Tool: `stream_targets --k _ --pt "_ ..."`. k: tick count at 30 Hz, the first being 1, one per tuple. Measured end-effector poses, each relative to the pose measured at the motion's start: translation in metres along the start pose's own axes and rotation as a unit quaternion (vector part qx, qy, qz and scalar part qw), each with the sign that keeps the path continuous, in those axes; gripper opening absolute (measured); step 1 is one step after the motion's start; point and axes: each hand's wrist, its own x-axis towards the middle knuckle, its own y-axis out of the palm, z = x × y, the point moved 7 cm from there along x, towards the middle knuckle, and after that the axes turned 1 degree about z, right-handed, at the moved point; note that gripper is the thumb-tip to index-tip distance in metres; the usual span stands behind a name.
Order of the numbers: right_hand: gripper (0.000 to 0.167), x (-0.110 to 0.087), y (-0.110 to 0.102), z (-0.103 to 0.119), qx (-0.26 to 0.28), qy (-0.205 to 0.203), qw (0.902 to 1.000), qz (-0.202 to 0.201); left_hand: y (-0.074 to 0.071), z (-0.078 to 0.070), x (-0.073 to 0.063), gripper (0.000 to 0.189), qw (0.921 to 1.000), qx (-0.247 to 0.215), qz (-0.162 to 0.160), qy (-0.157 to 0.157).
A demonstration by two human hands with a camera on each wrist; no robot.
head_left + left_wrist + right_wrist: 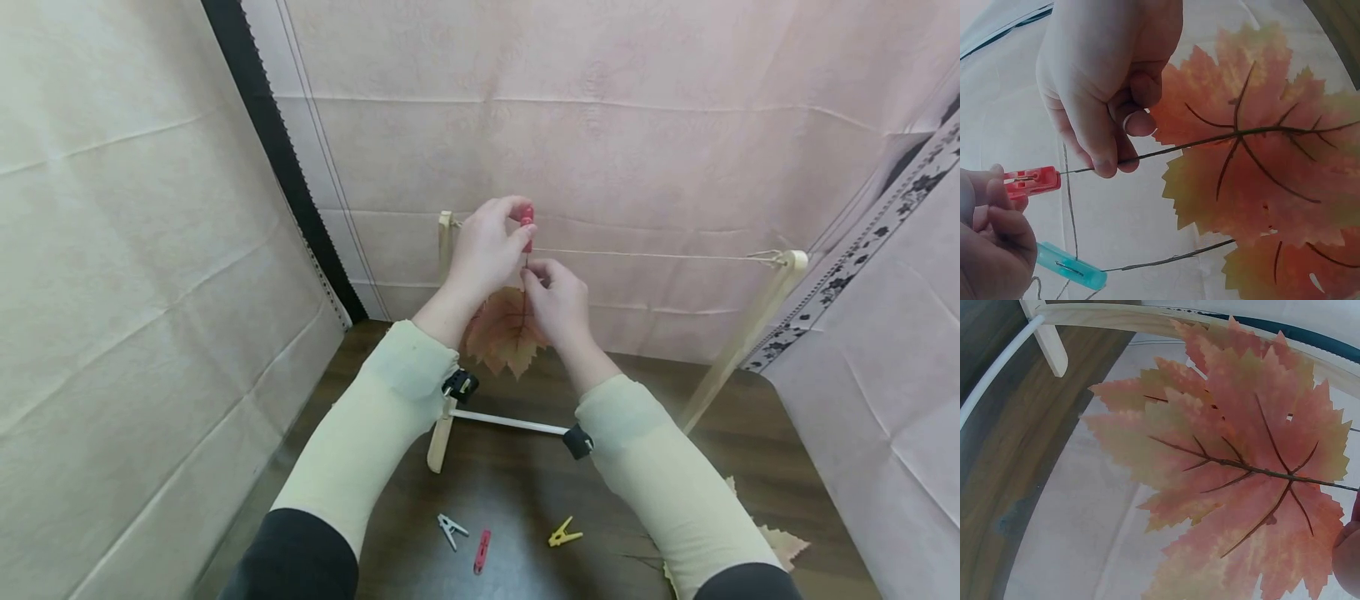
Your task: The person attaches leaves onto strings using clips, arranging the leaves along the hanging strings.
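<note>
My left hand (486, 243) grips a red clothespin (1032, 181) whose nose is at the cord (1070, 212) and the tip of a leaf stem. My right hand (558, 302) pinches that thin dark stem (1166, 150) just below the clothespin. From the stem hangs an orange-red artificial leaf (1260, 462) with dark veins. Beside it in the left wrist view, a teal clothespin (1072, 267) holds the stem of a second orange leaf (1272, 272) at the cord. Only a fingertip of the right hand shows in the right wrist view.
The cord runs to a wooden post (742, 333) at right; another post (445, 242) stands at left. A white rod (510, 422) crosses low between them. On the table lie a pale blue clothespin (452, 529), a red one (482, 552), a yellow one (564, 532) and pale leaves (783, 543).
</note>
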Motion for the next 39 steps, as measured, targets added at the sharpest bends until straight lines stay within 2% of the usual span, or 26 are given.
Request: stream_targets --k 10,15,24,34,39 --pt "0.023 0.0 0.001 0.003 -0.02 -0.003 0.9998 -0.004 -0.006 -0.001 0.003 0.027 0.9989 0.03 -0.036 0.005" --pt "0.023 0.0 0.002 0.001 -0.024 0.002 0.9997 0.0 -0.005 0.002 0.004 0.025 0.9983 0.037 -0.043 0.008" --pt "0.021 0.001 0.006 -0.001 -0.025 -0.007 0.9996 -0.003 -0.003 0.004 0.005 0.027 0.998 0.05 -0.037 -0.002" --pt "0.019 0.001 0.006 -0.005 -0.02 -0.002 0.9998 -0.006 0.005 0.01 0.006 0.032 0.9989 0.039 0.006 -0.026" --pt "0.02 0.001 0.007 -0.008 -0.019 0.011 0.9998 0.002 0.006 0.013 0.006 0.032 0.9988 0.036 0.007 -0.031"
